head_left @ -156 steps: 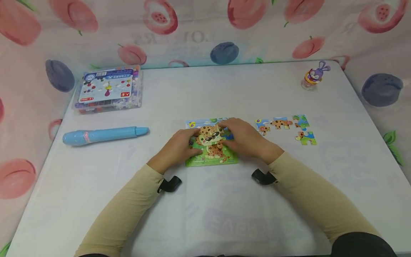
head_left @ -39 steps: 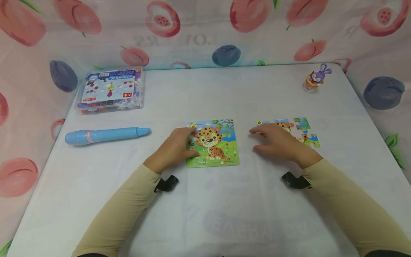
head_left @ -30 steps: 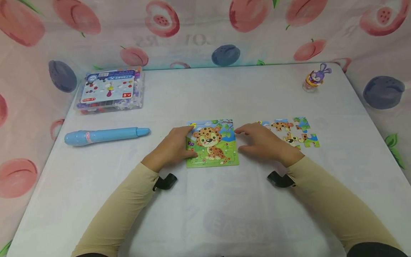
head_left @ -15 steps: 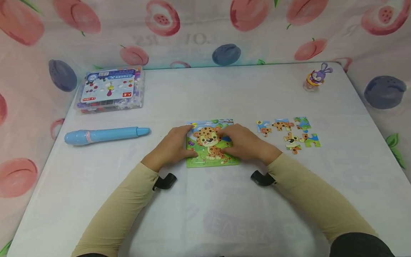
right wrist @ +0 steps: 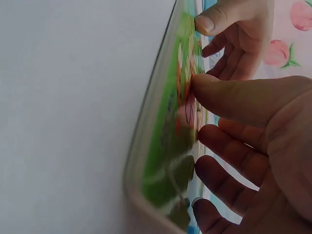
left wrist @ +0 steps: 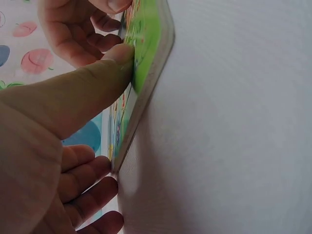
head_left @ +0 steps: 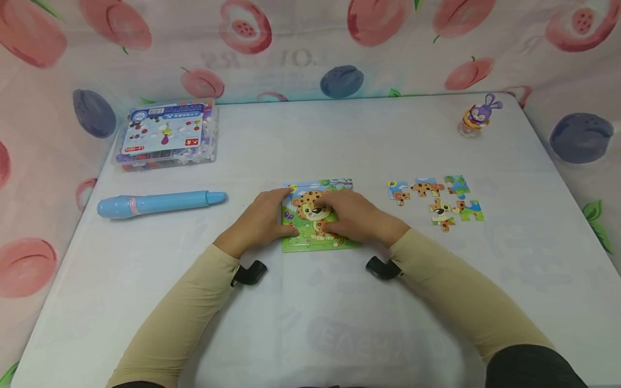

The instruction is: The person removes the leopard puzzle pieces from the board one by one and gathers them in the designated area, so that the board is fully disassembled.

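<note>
A square jigsaw puzzle board with a cartoon leopard on green grass lies flat at the table's middle. My left hand holds its left side, the thumb on the picture face and the fingers along the edge. Over the board's right half is my right hand, thumb and fingertips touching the picture and covering part of the leopard. In the right wrist view no loose piece shows between those fingers. Right of the board lie several loose jigsaw pieces, one with part of the leopard's face.
A blue pen-shaped tube lies on the left of the white table. Behind it stands a clear plastic box with a printed label and small coloured parts. A purple rabbit figure stands at the back right.
The leopard-face piece has joined the loose pieces on the right since the oldest frame. My right hand has come back left from those pieces onto the board. The left hand stays at the board's left side.
</note>
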A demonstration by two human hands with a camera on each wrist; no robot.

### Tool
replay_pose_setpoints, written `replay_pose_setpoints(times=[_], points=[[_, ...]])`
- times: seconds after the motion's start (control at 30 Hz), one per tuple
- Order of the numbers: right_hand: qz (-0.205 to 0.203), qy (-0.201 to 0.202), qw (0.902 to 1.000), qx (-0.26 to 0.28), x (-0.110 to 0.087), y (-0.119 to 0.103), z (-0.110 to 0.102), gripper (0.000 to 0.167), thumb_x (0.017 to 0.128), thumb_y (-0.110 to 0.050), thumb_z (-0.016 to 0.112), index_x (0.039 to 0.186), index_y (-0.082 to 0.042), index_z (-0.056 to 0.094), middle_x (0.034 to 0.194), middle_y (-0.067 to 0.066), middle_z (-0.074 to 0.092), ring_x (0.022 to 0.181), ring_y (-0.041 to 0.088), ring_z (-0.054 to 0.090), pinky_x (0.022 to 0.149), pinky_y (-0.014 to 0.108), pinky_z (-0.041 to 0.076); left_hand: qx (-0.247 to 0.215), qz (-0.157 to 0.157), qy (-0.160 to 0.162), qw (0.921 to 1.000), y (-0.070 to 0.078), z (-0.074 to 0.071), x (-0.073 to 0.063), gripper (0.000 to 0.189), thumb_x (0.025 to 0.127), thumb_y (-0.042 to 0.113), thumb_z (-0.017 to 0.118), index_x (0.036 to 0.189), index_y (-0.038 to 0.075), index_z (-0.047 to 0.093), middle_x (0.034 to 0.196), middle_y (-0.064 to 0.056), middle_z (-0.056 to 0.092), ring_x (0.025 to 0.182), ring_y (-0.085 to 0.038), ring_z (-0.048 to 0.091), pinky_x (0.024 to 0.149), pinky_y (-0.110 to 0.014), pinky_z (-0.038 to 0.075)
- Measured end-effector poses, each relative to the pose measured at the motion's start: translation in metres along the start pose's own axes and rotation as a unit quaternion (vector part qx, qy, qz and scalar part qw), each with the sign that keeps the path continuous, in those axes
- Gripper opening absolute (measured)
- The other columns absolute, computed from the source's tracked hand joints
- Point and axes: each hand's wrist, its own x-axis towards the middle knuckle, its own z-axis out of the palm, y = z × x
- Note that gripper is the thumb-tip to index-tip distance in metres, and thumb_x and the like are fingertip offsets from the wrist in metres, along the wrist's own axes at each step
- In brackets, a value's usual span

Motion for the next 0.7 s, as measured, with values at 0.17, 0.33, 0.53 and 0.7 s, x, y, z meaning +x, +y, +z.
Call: replay_pose_setpoints(times=[0.17, 0.33, 0.53, 0.7], points=[[0.008, -0.005, 1.0, -0.002, 0.003, -0.005, 0.0, 0.049, 0.092, -0.02, 0.072, 0.136, -0.004, 0.059, 0.133, 0.01, 0.06, 0.122, 0.03, 0.052, 0.103, 0.046, 0.042, -0.003, 0.005, 0.004, 1.0, 0.0, -0.001, 0.001, 0.096, 0.082, 0.031, 0.085, 0.154, -0.002, 0.031, 0.155, -0.02, 0.037, 0.142, -0.037, 0.032, 0.117, -0.047, 0.028], [0.013, -0.003, 0.9999, 0.002, 0.005, -0.008, 0.002, 0.05, 0.091, -0.02, 0.073, 0.135, -0.003, 0.059, 0.133, 0.01, 0.06, 0.123, 0.028, 0.052, 0.106, 0.043, 0.041, -0.007, 0.004, 0.004, 1.0, 0.0, 0.0, 0.001, 0.095, 0.082, 0.031, 0.085, 0.154, -0.002, 0.032, 0.154, -0.02, 0.038, 0.142, -0.037, 0.032, 0.116, -0.046, 0.029], [0.015, -0.004, 0.9999, 0.008, 0.009, -0.012, 0.005, 0.048, 0.09, -0.017, 0.073, 0.133, -0.001, 0.06, 0.131, 0.011, 0.061, 0.122, 0.026, 0.052, 0.105, 0.041, 0.041, -0.006, 0.005, 0.004, 1.0, 0.0, 0.0, 0.002, 0.095, 0.082, 0.031, 0.085, 0.153, -0.002, 0.032, 0.154, -0.02, 0.038, 0.141, -0.037, 0.033, 0.116, -0.046, 0.029], [0.017, -0.009, 0.9997, 0.013, 0.011, -0.017, 0.006, 0.05, 0.088, -0.012, 0.072, 0.135, 0.0, 0.059, 0.132, 0.012, 0.06, 0.123, 0.026, 0.051, 0.106, 0.039, 0.041, -0.005, 0.007, 0.005, 1.0, 0.0, 0.0, 0.002, 0.095, 0.082, 0.03, 0.085, 0.153, -0.002, 0.032, 0.154, -0.02, 0.038, 0.141, -0.037, 0.033, 0.116, -0.046, 0.029]])
